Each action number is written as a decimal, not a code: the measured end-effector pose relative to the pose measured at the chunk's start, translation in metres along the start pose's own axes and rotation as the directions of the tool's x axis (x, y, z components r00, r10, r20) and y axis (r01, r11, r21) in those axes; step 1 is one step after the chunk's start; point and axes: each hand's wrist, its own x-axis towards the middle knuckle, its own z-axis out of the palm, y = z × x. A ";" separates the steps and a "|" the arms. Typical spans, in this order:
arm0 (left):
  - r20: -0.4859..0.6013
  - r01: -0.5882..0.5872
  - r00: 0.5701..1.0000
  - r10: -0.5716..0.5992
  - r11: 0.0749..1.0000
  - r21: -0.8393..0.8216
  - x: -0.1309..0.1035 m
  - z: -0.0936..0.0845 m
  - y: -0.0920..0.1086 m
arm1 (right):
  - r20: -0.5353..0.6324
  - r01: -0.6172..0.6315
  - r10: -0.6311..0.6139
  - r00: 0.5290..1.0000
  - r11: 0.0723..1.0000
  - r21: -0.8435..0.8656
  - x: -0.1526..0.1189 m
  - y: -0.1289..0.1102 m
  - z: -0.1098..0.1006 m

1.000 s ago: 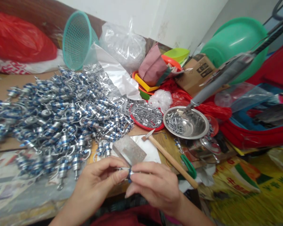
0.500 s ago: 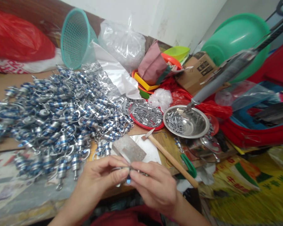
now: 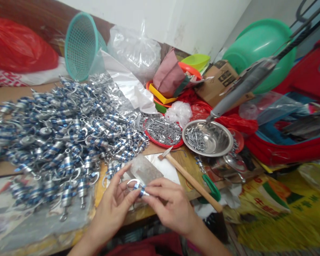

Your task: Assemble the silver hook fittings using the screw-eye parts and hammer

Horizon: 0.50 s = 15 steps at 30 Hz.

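Between my two hands is a small silver metal hook fitting (image 3: 142,191) with a blue band, its curved hook pointing up and left. My left hand (image 3: 113,204) pinches it near the hook with thumb and fingers. Thumb and fingertips of my right hand (image 3: 173,206) close on its other end, which they partly hide. Just beyond the fingers lies a grey metal block (image 3: 147,170) on white paper. A hammer (image 3: 193,179) with a wooden handle rests to the right of the block. A large pile of similar fittings (image 3: 66,131) covers the table's left side.
A red tray (image 3: 164,145) and a steel bowl (image 3: 221,142) hold small metal parts. Over the bowl slants a grey rod-like tool (image 3: 240,87). Behind stand a teal basket (image 3: 81,46), a clear bag (image 3: 134,49) and a cardboard box (image 3: 218,80). A green-handled tool (image 3: 212,188) lies near the table edge.
The fitting has been turned and raised between my fingers, so its hook and blue band now show. My hands have shifted slightly, and the view has moved a little to the right.
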 end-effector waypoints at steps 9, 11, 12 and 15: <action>0.097 -0.025 0.995 0.026 1.000 -0.011 0.011 -0.002 -0.007 | -0.041 -0.286 0.331 0.943 0.741 -0.608 0.125 0.113 -0.027; 0.079 -0.032 0.996 0.030 0.999 0.021 0.011 -0.003 -0.009 | -0.020 -0.291 0.357 0.934 0.727 -0.622 0.136 0.123 -0.018; 0.066 -0.029 0.997 0.025 0.998 0.057 0.012 -0.003 -0.009 | -0.016 -0.293 0.361 0.932 0.727 -0.621 0.138 0.126 -0.015; 0.040 0.000 0.999 -0.006 0.989 0.150 0.012 -0.005 -0.008 | -0.031 -0.305 0.356 0.934 0.750 -0.587 0.139 0.127 -0.015</action>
